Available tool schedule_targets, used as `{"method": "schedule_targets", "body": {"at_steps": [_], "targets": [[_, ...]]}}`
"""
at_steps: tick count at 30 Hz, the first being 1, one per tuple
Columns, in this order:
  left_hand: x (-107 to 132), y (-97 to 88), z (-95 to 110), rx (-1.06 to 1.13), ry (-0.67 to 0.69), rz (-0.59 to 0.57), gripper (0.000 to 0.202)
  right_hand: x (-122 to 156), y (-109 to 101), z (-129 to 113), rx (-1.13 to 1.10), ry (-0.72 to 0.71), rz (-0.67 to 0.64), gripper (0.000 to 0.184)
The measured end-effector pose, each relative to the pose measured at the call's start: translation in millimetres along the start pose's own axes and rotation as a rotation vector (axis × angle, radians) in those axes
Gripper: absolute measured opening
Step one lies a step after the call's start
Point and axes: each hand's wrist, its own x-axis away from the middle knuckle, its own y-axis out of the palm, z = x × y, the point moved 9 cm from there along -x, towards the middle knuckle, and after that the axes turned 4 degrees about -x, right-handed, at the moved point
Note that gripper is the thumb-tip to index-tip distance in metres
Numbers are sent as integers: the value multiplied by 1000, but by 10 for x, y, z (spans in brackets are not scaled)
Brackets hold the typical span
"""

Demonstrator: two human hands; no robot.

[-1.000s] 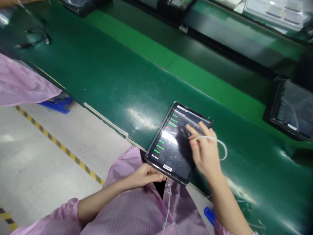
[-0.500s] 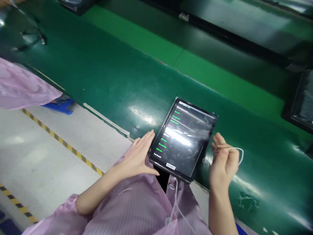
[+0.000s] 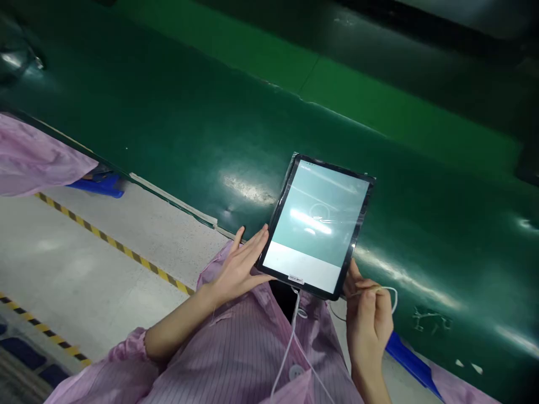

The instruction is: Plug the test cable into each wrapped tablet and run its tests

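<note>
A black-framed tablet [image 3: 319, 216] lies tilted at the green bench's near edge, its screen lit pale teal above and white below. Shiny clear film covers its face, and a small label sits at the bottom. My left hand [image 3: 239, 268] grips the lower left corner, fingers along the left side and thumb at the bottom edge. A thin white cable [image 3: 396, 297] loops out of the curled fingers of my right hand [image 3: 369, 314], whose fingertips touch the tablet's lower right side. From the bottom edge another white cord [image 3: 293, 331] hangs over my pink striped coat.
The green bench [image 3: 181, 129] runs diagonally, with a brighter green strip [image 3: 357, 92] behind it. On the left are a co-worker's pink garment [image 3: 40, 157] and a blue stool [image 3: 99, 185]. Yellow-black tape [image 3: 113, 241] marks the floor. White scraps [image 3: 477, 368] lie at right.
The tablet's screen has gone from a black list with green text to a bright teal and white display. My right hand has moved left, up against the tablet's side.
</note>
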Motion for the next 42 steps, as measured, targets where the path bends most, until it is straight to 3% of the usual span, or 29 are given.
{"method": "schedule_targets", "body": {"at_steps": [4,10,16,21,29,35,42], "targets": [[-66,-62,-33,101,-113,-47,104,-32,-49,23,49,-28,22,25],[-157,-176,-101,178,-313,116,57,-53,-32,5,40,-27,10,27],[-158,-179,-151,232,-429,239,38,-41,-21,9,71,-40,-7,26],[-151,-188,-201,243,-502,276,29,-47,-10,-35,86,-74,-8,27],[-168,-147,-133,205,-490,280,29,-44,10,-10,92,-67,-26,27],[-179,-65,-18,139,-430,222,64,-37,-2,-23,94,-73,-21,26],[-211,-183,-99,178,-313,97,44,-50,-21,12,107,-63,-25,29]]}}
